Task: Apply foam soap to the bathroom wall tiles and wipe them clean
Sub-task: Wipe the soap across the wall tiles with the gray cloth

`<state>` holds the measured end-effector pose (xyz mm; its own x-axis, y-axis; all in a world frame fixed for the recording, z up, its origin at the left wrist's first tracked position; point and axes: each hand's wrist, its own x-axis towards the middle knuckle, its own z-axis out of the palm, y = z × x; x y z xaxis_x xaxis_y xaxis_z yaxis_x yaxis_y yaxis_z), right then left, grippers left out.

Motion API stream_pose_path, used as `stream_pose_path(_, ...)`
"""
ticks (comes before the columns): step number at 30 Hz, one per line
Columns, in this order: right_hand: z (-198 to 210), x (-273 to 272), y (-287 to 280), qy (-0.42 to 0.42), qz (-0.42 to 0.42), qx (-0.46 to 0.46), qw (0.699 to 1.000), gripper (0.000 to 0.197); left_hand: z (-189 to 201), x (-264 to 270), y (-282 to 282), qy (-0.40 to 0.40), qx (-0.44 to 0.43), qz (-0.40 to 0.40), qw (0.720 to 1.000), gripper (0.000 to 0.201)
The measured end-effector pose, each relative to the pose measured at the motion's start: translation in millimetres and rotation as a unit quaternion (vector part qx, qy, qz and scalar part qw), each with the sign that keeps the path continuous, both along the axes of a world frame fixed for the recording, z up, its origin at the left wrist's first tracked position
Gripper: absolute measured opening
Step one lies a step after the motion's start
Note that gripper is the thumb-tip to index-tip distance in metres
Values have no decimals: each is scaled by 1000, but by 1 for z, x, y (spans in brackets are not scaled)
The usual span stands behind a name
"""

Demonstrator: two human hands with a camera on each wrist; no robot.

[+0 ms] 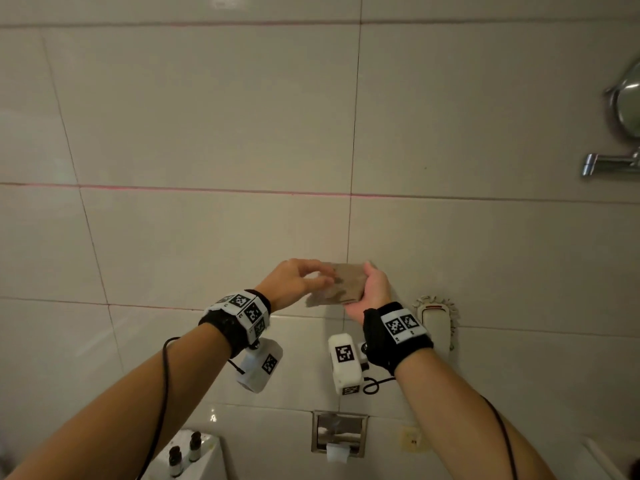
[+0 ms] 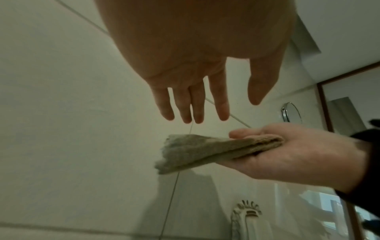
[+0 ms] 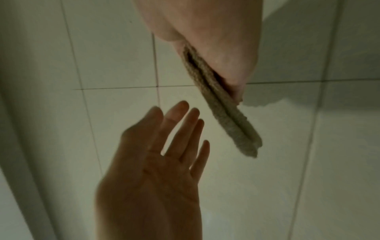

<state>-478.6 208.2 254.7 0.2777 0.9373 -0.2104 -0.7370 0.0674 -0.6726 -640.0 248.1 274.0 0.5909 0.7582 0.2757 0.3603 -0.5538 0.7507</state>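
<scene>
A folded brown cloth (image 1: 348,284) is held in front of the pale wall tiles (image 1: 207,116). My right hand (image 1: 372,289) grips its right edge between thumb and palm; the cloth (image 2: 205,151) sticks out leftward, and its folded layers (image 3: 226,110) show edge-on. My left hand (image 1: 298,282) hovers just left of the cloth with fingers (image 2: 197,104) straight and spread, holding nothing; its open palm (image 3: 156,175) shows in the right wrist view. No foam is visible on the tiles.
A wall phone (image 1: 437,323) hangs below right of the hands. A chrome mirror (image 1: 628,105) on an arm sits at the far right. A recessed toilet-paper holder (image 1: 338,433) and small dark bottles (image 1: 185,452) on a white ledge are lower down.
</scene>
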Motion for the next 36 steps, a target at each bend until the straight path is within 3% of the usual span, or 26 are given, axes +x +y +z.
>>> stream_pose_path(2, 21, 12, 7, -25, -39, 22, 999, 57, 19, 1, 8, 9, 43, 20, 999, 28)
stream_pose_path(6, 85, 36, 19, -71, -152, 48, 985, 37, 66, 11, 27, 20, 125, 58, 990, 52)
stream_pose_path(8, 124, 47, 26, -105, -197, 57, 973, 39, 94, 19, 36, 28, 168, 83, 982, 59)
stream_pose_path(12, 191, 70, 55, -174, -295, 78, 936, 56, 152, 31, 48, 43, 235, 136, 961, 66)
stream_pose_path(17, 244, 79, 68, -319, -318, 137, 882, 55, 208, 39, 65, 90, 280, 181, 938, 69)
stream_pose_path(22, 276, 80, 88, -474, -314, 162, 807, 67, 247, 43, 83, 127, 295, 217, 922, 73)
stream_pose_path(25, 291, 87, 90, -570, -339, 167, 730, 65, 262, 44, 95, 150, 307, 241, 908, 75)
stream_pose_path(31, 314, 106, 88, -642, -411, 137, 632, 63, 277, 45, 123, 157, 336, 260, 892, 79)
stream_pose_path(36, 315, 121, 97, -725, -475, 114, 486, 65, 275, 46, 138, 141, 388, 269, 870, 81)
